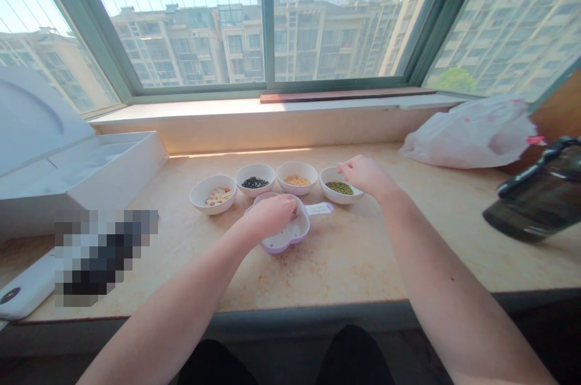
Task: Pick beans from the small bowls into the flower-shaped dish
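My left hand [275,214] reaches into a lavender flower-shaped dish [284,246], fingers pinched together; what they hold, if anything, is hidden. A few small dark bits lie on the dish's pale floor, and its short handle [320,209] carries a white label. Over the rim of a white bowl [348,198] of green mung beans [339,187], my right hand [362,175] has its fingertips closed; anything between them is too small to see. Behind the dish stand white bowls with black beans [255,182], yellow beans [297,180] and pale reddish-edged pieces [218,196].
An open white box [122,173] stands at left, with a white object [29,288] and a blurred-out dark item in front. A white plastic bag [472,134] and a dark transparent jug [535,203] are at right. The counter's front edge runs nearest me; windows rise behind.
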The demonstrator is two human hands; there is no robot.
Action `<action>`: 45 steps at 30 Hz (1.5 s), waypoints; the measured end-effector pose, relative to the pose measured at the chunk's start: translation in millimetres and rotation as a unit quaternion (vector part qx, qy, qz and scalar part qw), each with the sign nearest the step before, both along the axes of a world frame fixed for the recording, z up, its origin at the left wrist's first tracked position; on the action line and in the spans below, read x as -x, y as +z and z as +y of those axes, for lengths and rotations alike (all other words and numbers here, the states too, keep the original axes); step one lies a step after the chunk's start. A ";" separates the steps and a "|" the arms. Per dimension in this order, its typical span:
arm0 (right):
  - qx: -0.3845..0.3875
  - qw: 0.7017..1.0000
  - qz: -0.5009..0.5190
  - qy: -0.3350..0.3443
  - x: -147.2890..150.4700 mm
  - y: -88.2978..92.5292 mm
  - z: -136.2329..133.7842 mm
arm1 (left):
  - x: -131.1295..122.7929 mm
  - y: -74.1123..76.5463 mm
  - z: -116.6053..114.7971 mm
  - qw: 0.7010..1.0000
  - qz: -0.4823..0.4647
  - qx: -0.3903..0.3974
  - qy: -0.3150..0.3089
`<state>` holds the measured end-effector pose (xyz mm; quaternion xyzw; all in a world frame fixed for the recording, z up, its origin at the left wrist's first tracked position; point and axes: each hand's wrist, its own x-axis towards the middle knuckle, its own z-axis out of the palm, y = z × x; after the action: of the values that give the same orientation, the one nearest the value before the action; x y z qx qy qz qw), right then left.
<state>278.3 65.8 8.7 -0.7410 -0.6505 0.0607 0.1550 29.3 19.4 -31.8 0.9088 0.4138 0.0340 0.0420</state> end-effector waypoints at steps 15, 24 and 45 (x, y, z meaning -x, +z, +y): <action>-0.160 0.983 0.073 0.059 16.1 -1.2 -6.4 | 16.9 40.9 -3.4 0.712 -0.540 0.447 -0.035; -0.091 0.829 0.440 0.334 57.7 -2.3 -37.1 | 12.4 30.4 2.2 0.575 -0.625 0.528 -0.015; -0.177 0.897 0.311 0.259 56.0 -7.9 -27.1 | 10.9 23.5 7.7 0.749 -0.548 0.356 0.114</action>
<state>222.3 38.7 0.8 -0.4498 -0.7378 0.2100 0.4574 18.5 27.2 -8.3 0.5996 0.4022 0.3809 0.5776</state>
